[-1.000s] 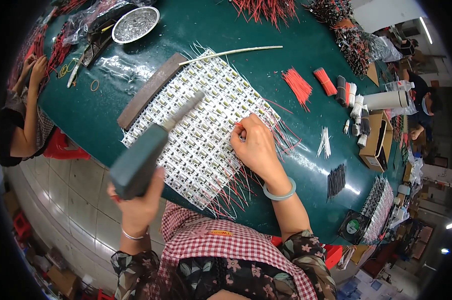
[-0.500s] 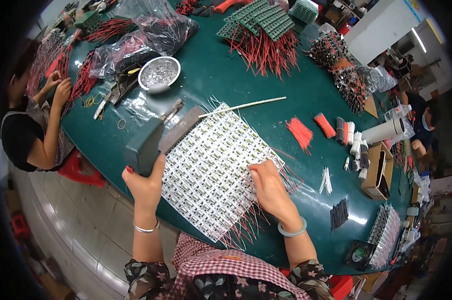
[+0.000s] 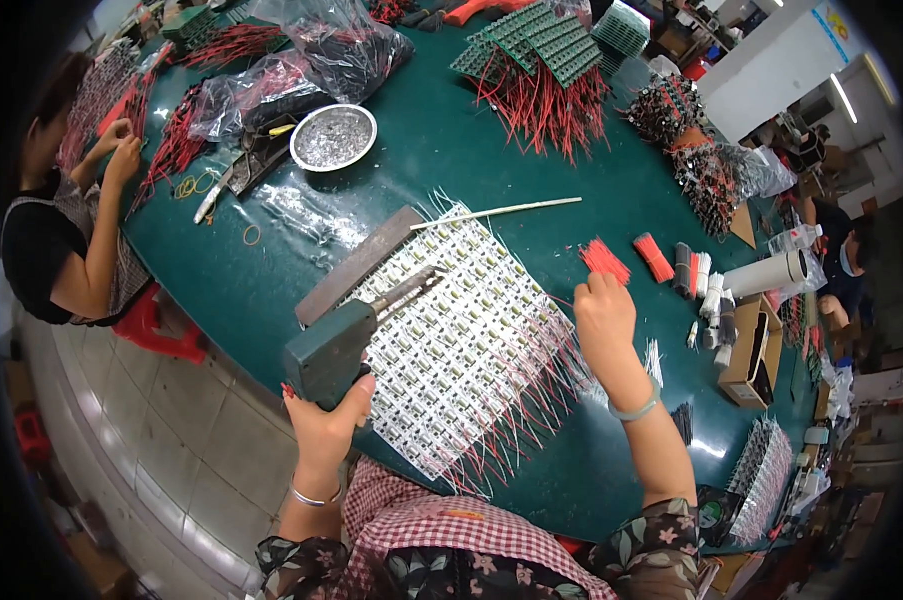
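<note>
left hand (image 3: pixel 326 428): gripping soldering gun (image 3: pixel 329 350) | right hand (image 3: pixel 606 318): at red wires (image 3: pixel 603 259), pinch unclear

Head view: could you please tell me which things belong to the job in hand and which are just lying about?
Seemingly in use:
green pistol-shaped tool, in the left hand
white circuit-board sheet beneath it
brown bar along its edge
loose red wires at the right hand

Probably just lying about:
white tube
cardboard box
clear bottle
</note>
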